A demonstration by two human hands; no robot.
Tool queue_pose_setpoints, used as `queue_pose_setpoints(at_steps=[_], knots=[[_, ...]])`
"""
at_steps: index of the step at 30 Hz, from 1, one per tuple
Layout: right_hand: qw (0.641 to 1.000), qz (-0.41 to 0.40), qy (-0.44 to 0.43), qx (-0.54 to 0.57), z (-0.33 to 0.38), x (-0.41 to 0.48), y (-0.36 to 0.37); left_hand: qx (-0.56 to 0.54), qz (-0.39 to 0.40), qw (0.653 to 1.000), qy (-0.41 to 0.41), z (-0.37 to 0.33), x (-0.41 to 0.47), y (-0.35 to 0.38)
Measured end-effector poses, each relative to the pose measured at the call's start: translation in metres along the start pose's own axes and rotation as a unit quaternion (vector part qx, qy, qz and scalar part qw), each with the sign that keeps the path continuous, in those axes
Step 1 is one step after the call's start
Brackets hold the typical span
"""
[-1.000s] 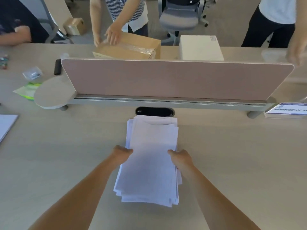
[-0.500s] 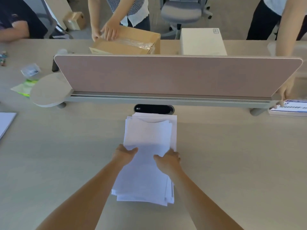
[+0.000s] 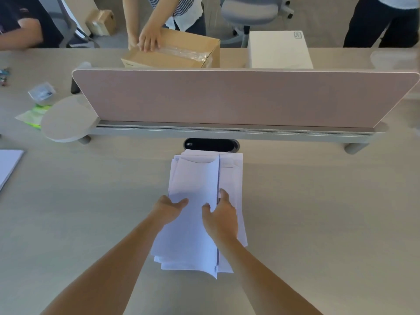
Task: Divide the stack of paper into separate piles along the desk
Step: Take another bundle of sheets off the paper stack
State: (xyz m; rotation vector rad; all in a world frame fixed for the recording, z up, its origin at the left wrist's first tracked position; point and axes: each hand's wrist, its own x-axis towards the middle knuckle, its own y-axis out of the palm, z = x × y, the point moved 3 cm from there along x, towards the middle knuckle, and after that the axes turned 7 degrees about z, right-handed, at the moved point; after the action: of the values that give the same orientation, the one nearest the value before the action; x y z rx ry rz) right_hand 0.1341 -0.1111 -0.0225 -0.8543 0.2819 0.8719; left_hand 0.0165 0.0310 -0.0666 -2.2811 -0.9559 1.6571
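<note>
A loose stack of white paper lies lengthwise in the middle of the light wood desk. The upper sheets are raised along their right edge, and the sheets beneath show to the right. My left hand grips the left edge of the upper sheets, thumb on top. My right hand holds their right edge, thumb on top and fingers slid under the lifted edge.
A pink divider panel on a grey rail crosses the desk behind the stack, above a black cable port. More white paper lies at the left edge. Other people, a cardboard box and a white box are beyond the divider.
My right hand has moved left from the stack's right side and slid its fingers under the upper sheets, lifting their right edge. My left hand has stayed at the left edge.
</note>
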Motion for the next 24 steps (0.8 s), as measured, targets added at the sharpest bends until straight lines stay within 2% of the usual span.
queue_pose_setpoints(at_steps=[2, 4, 6, 7, 8, 12, 17, 20, 24], knots=[[0.983, 0.015, 0.087, 0.159, -0.008, 0.006, 0.000, -0.008, 0.001, 1.000, 0.001, -0.001, -0.001, -0.001], [0.941, 0.063, 0.183, 0.276, -0.017, 0.018, -0.002, -0.019, -0.009, 1.000, 0.011, -0.001, 0.000, -0.002], [0.907, 0.144, 0.242, 0.313, -0.023, 0.023, -0.005, -0.034, -0.010, 0.999, 0.029, 0.001, 0.000, -0.003], [0.904, 0.178, 0.247, 0.300, -0.026, 0.024, -0.007, -0.047, -0.007, 0.998, 0.035, 0.003, 0.000, -0.003], [0.911, 0.193, 0.239, 0.276, -0.028, 0.025, -0.007, -0.057, -0.002, 0.998, 0.038, 0.006, 0.001, -0.004], [0.953, 0.152, 0.152, 0.214, -0.023, 0.025, -0.008, -0.105, 0.013, 0.993, 0.060, 0.010, -0.005, -0.015], [0.936, 0.188, 0.064, 0.292, -0.001, 0.013, -0.016, -0.173, 0.036, 0.982, 0.064, 0.014, -0.010, -0.048], [0.924, 0.216, 0.006, 0.314, 0.023, -0.001, -0.022, -0.260, -0.008, 0.959, 0.111, 0.005, -0.034, -0.083], [0.935, 0.220, -0.094, 0.260, 0.069, -0.029, -0.015, -0.315, -0.082, 0.922, 0.211, 0.012, -0.079, -0.126]])
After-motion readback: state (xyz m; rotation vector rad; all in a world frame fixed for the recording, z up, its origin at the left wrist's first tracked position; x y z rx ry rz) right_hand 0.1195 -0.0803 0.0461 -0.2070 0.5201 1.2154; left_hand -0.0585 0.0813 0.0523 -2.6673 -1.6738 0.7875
